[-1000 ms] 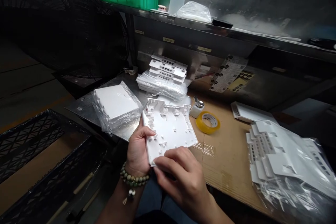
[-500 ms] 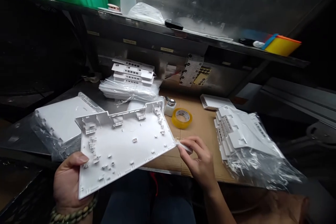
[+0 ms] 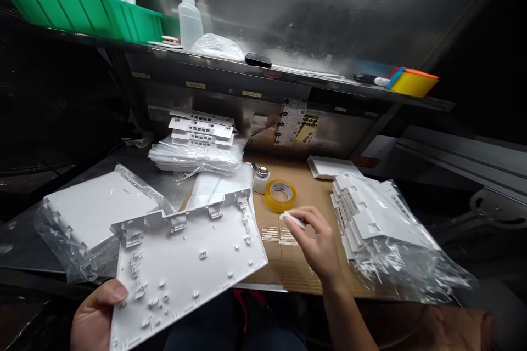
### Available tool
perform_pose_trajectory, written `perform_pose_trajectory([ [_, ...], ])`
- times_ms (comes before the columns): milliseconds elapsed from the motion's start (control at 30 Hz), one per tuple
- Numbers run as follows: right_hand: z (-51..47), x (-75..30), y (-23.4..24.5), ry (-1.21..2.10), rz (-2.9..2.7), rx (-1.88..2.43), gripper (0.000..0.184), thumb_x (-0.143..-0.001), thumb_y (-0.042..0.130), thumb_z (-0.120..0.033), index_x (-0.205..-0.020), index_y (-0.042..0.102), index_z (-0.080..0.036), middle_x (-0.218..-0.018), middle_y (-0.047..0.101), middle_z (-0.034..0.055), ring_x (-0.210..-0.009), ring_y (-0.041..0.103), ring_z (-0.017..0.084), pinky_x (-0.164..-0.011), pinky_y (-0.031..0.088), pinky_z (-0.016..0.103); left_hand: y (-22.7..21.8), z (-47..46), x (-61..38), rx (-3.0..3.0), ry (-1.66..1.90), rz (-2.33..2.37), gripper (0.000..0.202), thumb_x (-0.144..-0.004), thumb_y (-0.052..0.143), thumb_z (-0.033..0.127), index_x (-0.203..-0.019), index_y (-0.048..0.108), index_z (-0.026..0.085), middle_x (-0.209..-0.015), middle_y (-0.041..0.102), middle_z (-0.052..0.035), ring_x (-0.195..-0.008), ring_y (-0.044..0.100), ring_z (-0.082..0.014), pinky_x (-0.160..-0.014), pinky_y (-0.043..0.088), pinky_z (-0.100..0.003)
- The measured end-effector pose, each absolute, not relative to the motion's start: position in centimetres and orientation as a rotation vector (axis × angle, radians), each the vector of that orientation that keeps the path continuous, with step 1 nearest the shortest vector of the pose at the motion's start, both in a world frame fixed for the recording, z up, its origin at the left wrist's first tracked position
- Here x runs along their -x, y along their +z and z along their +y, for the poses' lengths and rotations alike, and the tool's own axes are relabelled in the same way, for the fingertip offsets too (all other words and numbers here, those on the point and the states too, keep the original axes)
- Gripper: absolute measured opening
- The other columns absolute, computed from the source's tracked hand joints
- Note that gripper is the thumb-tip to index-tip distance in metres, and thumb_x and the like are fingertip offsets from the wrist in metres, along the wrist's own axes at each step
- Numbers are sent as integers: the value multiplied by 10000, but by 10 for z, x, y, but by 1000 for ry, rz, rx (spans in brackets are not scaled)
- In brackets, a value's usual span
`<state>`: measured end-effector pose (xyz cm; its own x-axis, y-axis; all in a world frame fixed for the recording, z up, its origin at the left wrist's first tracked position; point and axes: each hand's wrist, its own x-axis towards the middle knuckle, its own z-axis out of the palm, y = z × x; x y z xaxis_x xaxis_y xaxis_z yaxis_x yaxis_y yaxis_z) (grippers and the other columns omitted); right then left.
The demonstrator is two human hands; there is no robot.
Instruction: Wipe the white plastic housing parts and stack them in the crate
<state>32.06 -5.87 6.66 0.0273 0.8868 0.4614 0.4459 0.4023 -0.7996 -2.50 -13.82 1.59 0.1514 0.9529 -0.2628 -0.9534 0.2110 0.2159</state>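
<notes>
My left hand [image 3: 99, 312] is closed on the lower left edge of a white plastic housing cover [image 3: 185, 274], thumb on top. The cover's inner face is up, showing clips and small posts, and it tilts toward me. My right hand [image 3: 319, 241] pinches a small white piece [image 3: 294, 220] between thumb and fingers, apart from the cover's right corner. Whether that piece is folded cloth or something firmer I cannot tell. A roll of yellow tape [image 3: 280, 196] lies just beyond my right hand, beside a small pump bottle [image 3: 261, 180].
On the left, a white cover [image 3: 99, 205] rests on clear plastic. Behind it, slotted white panels [image 3: 201, 127] sit on plastic bags [image 3: 197, 159]. More white covers [image 3: 382, 214] lie bagged at right on the cardboard [image 3: 304, 274]. Overhead, a shelf holds a green bin [image 3: 90, 13] and squeeze bottle [image 3: 190, 22].
My right hand has drawn back from the cover's corner with the white piece still pinched. The cover has moved lower and slightly left in view. My head view has tilted up.
</notes>
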Motion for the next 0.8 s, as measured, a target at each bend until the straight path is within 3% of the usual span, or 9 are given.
perform_pose_trajectory([
  [233,-42,-283,80,491,-1540,1060,100,-951,671,-269,-999,739,-214,-967,662,35,-907,621,167,-794,496,294,-28,-153,48,-125,1239,530,1055,-668,516,34,-1502,209,603,-1285,620,162,-1308,493,-355,-1106,435,-638],
  [433,-38,-296,61,439,-1584,1143,118,-954,674,-298,-1018,740,-224,-980,667,29,-892,621,162,-767,487,280,-2,-151,12,-220,1343,589,1032,-641,558,-29,-1558,362,400,-1359,683,-6,-1257,603,-397,-1081,460,-646],
  [567,-39,-301,67,342,-1525,1210,100,-940,694,-303,-981,746,-228,-961,670,23,-866,613,160,-757,481,280,22,-142,-19,-226,1352,565,957,-645,594,23,-1533,437,345,-1342,704,-56,-1237,628,-422,-1055,481,-663],
  [667,-54,-279,86,343,-1551,1067,86,-939,689,-252,-1013,729,-231,-961,651,21,-864,601,152,-761,491,272,43,-136,-52,-197,1403,603,988,-602,612,20,-1524,449,337,-1293,729,-60,-1177,672,-395,-1019,534,-607],
  [800,-77,-237,109,373,-1630,850,128,-926,671,-163,-1035,704,-223,-957,622,27,-820,591,143,-712,503,266,63,-130,-92,-177,1438,648,1042,-563,635,-25,-1509,457,374,-1274,729,-24,-1134,691,-328,-989,571,-459],
])
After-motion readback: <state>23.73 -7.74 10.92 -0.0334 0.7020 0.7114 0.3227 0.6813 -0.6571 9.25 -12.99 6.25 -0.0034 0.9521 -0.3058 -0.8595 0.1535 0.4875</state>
